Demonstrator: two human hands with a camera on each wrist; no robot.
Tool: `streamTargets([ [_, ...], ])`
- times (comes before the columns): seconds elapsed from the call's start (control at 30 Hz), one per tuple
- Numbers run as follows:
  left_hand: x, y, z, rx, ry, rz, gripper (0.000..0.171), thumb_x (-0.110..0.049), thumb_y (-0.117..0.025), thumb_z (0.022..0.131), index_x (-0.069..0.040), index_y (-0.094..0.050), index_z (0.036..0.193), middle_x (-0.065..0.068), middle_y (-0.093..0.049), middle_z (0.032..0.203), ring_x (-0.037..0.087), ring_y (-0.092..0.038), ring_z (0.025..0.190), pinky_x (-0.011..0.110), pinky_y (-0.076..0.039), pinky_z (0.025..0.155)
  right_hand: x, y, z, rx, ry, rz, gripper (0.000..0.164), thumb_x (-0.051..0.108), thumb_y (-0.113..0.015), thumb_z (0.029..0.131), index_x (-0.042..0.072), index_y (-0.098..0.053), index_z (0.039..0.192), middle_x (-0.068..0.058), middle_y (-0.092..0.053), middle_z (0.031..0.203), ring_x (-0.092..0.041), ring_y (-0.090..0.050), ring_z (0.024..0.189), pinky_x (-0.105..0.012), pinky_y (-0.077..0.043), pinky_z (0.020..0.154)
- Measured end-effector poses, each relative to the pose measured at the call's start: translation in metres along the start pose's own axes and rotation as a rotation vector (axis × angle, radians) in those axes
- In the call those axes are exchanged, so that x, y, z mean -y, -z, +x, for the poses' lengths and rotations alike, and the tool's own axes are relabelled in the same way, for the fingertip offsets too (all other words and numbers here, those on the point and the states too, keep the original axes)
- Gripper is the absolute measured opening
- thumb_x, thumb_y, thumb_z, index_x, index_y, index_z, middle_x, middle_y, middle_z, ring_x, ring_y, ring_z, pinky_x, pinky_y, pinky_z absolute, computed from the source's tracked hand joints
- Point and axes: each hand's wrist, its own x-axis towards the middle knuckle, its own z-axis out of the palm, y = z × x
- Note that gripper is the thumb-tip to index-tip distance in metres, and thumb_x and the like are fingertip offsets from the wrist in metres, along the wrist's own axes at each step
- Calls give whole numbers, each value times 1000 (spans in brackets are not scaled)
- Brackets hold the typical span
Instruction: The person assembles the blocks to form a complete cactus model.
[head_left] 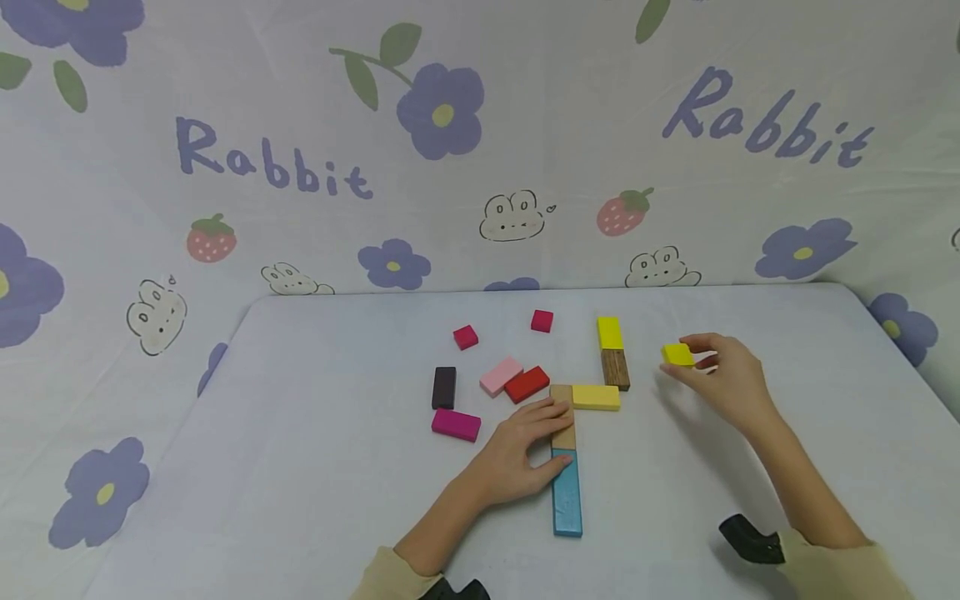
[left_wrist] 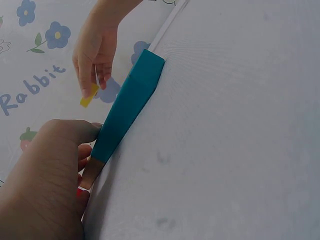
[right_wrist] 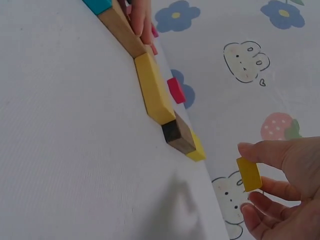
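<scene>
My right hand (head_left: pixel 727 379) pinches a small yellow block (head_left: pixel 678 355) between thumb and fingers, raised above the table; the right wrist view shows the same yellow block (right_wrist: pixel 249 174) from the side. My left hand (head_left: pixel 517 454) rests on a row of blocks, fingertips on the tan wooden block (head_left: pixel 563 433) and thumb on the long blue block (head_left: pixel 567 504). The left fingers partly cover the tan block. A pale yellow block (head_left: pixel 596 397) joins the tan one's far end at a right angle. Beyond it lies a brown wood-grain block (head_left: pixel 616 369), with a bright yellow block (head_left: pixel 610 332) behind.
Left of the row lie loose pink (head_left: pixel 501 377), red (head_left: pixel 527 384), black (head_left: pixel 444 387) and magenta (head_left: pixel 456 425) blocks. Two small crimson blocks (head_left: pixel 466 337) sit farther back. The white table (head_left: pixel 262 467) meets a patterned cloth (head_left: pixel 300 83) behind.
</scene>
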Motion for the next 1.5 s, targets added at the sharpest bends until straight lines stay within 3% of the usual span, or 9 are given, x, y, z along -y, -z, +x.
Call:
streamTargets([
  [0.2, 0, 1, 0, -3, -8, -8, 54, -21, -71, 98, -7, -60, 149, 5, -54, 159, 23, -39, 155, 41, -35, 125, 20, -11, 8, 2, 31, 25, 57, 23, -79, 96, -11, -58, 137, -34, -60, 130, -46, -59, 110, -48, -54, 87],
  [0.53, 2, 0, 0, -3, -20, -2, 54, -21, -72, 97, -7, -61, 149, 6, -54, 159, 23, -39, 155, 41, -36, 125, 47, -35, 20, 31, 53, 44, 57, 23, -79, 96, -11, -59, 137, -33, -60, 127, -44, -60, 108, -49, -58, 89],
  [0.67, 1, 0, 0, 3, -10, 5, 55, -22, -71, 98, -7, -60, 149, 4, -53, 160, 22, -38, 155, 41, -35, 125, 54, -44, 22, 53, 49, 56, 56, 22, -79, 95, -11, -59, 137, -32, -60, 127, -43, -60, 108, -45, -60, 86],
  [0.97, 2, 0, 0, 9, 2, 4, 56, -23, -71, 97, -9, -60, 150, 3, -52, 161, 22, -37, 156, 42, -35, 125, 61, -67, 28, 78, 77, 85, 50, 18, -81, 94, -11, -63, 131, -30, -60, 120, -38, -61, 101, -40, -59, 88],
  [1.17, 2, 0, 0, 9, 5, 7, 56, -24, -71, 97, -9, -60, 150, 2, -52, 161, 21, -38, 156, 42, -35, 126, 62, -81, 32, 105, 84, 95, 49, 17, -82, 93, -10, -64, 129, -27, -62, 117, -34, -60, 95, -32, -55, 79],
  [1.5, 1, 1, 1, 11, -5, 7, 54, -23, -70, 98, -7, -61, 149, 4, -52, 161, 22, -39, 155, 41, -34, 126, 70, -95, 32, 156, 80, 99, 49, 15, -82, 93, -11, -62, 130, -28, -61, 117, -38, -62, 102, -45, -60, 91],
])
